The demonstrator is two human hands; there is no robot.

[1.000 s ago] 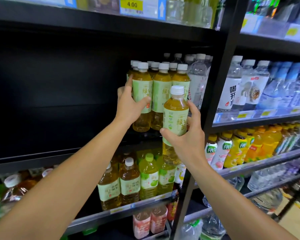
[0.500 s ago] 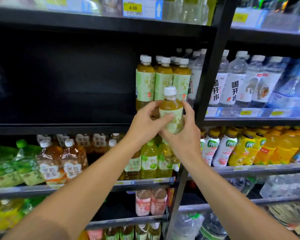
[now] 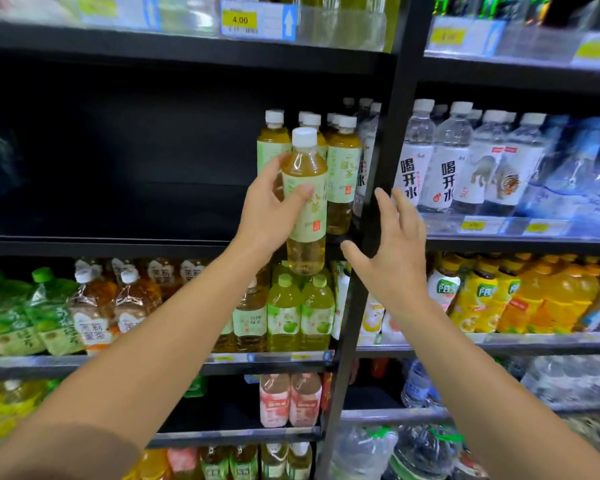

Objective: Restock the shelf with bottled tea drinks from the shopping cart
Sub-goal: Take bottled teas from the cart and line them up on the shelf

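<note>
My left hand [image 3: 267,216] grips a green tea bottle [image 3: 305,202] with a white cap and a pale green label, held upright in front of the black shelf [image 3: 118,242]. Behind it, several matching tea bottles [image 3: 343,168] stand in rows at the right end of that shelf. My right hand [image 3: 392,258] hovers just right of the bottle with its fingers spread, holding nothing, in front of the black upright post [image 3: 381,188]. The shopping cart is out of view.
The shelf's left part is dark and bare. Water bottles [image 3: 447,168] fill the bay to the right. Below are green and amber drinks [image 3: 84,306] and yellow drinks [image 3: 534,292]. A price tag reading 4.00 [image 3: 239,20] hangs above.
The bottle has passed from my right hand to my left hand. My right hand has let go and opened, moving right. The bottle sits slightly higher than before.
</note>
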